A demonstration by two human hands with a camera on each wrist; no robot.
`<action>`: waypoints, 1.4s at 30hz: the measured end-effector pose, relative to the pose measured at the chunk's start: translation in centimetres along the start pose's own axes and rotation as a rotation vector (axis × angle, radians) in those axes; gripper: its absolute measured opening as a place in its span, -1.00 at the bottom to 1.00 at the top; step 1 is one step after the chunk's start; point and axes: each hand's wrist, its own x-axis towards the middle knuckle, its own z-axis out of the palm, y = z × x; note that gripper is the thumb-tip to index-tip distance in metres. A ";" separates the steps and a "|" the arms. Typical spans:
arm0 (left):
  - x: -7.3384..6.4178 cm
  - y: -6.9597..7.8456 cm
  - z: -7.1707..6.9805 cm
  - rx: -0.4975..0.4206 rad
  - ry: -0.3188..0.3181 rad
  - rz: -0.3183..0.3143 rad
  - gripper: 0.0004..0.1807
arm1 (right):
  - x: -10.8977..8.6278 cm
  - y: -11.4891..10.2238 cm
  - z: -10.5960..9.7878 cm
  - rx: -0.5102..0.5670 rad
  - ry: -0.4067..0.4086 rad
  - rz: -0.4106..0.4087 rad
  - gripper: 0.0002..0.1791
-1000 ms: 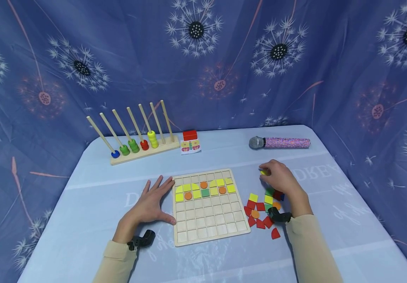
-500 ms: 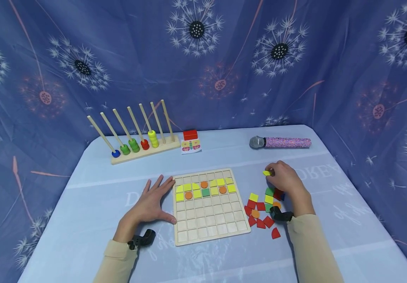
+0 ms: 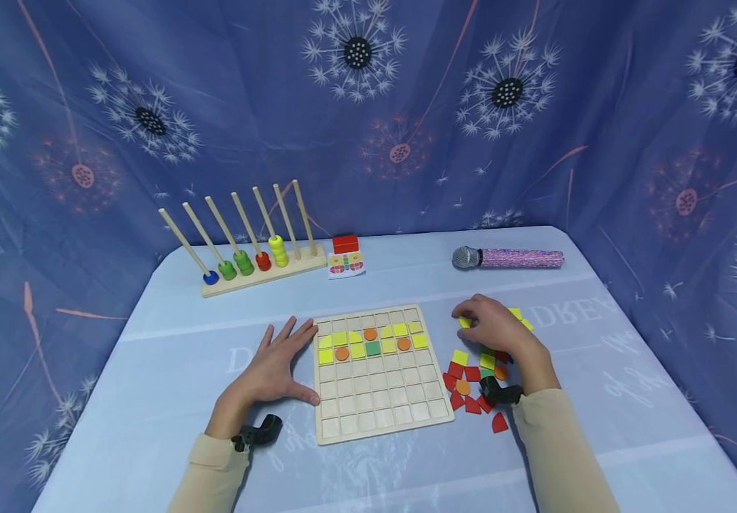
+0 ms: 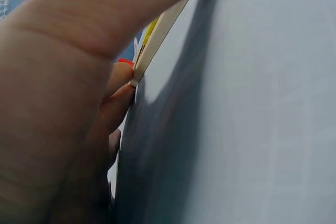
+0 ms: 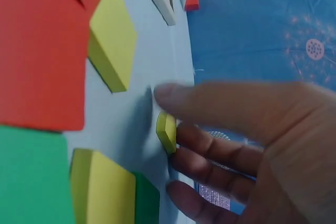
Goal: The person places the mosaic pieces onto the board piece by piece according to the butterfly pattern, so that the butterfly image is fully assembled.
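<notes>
My left hand (image 3: 275, 367) rests with spread fingers along the left edge of a wooden grid board (image 3: 381, 399). Its thumb and fingertips touch the frame, as the left wrist view shows up close. Yellow tiles, orange discs and a green square (image 3: 372, 348) fill part of the board's upper rows. Right of the board, my right hand (image 3: 496, 328) holds a small yellow tile (image 5: 167, 132) at its fingertips, just above the cloth. Below that hand lie loose red, yellow, green and orange tiles (image 3: 456, 370), some hidden by the wrist.
A wooden peg stand (image 3: 265, 276) with coloured beads stands at the back left. Beside it are a red block (image 3: 345, 244) and a butterfly pattern card (image 3: 346, 265). A glittery microphone (image 3: 509, 258) lies at the back right. More yellow tiles (image 3: 515, 313) show behind the right hand.
My right hand has shifted left toward the board with the yellow tile, after first drawing slightly right. Yellow tiles behind it have come into view. The left hand stays put.
</notes>
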 end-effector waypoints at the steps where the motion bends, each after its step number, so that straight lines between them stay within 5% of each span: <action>1: 0.0 0.0 0.0 0.001 -0.002 0.001 0.49 | 0.0 0.0 0.0 -0.005 0.002 0.013 -0.61; 7: 0.1 0.0 0.0 0.006 -0.003 0.007 0.48 | 0.0 0.7 -0.1 -0.027 0.006 0.072 -0.61; 15: 0.2 0.1 -0.1 0.000 -0.004 0.005 0.48 | 0.2 0.1 0.1 -0.042 0.014 0.039 -0.65; 23: 0.3 0.2 0.1 0.007 -0.006 0.007 0.48 | 0.3 -3.6 0.9 -0.033 -0.007 -0.069 -0.64; 30: 0.2 0.1 0.0 -0.002 -0.001 0.008 0.47 | 0.6 -7.3 2.9 0.009 -0.064 -0.257 -0.66; 42: 0.2 -0.1 0.2 0.010 -0.002 -0.002 0.47 | 1.6 -13.5 6.0 -0.097 -0.144 -0.484 -0.71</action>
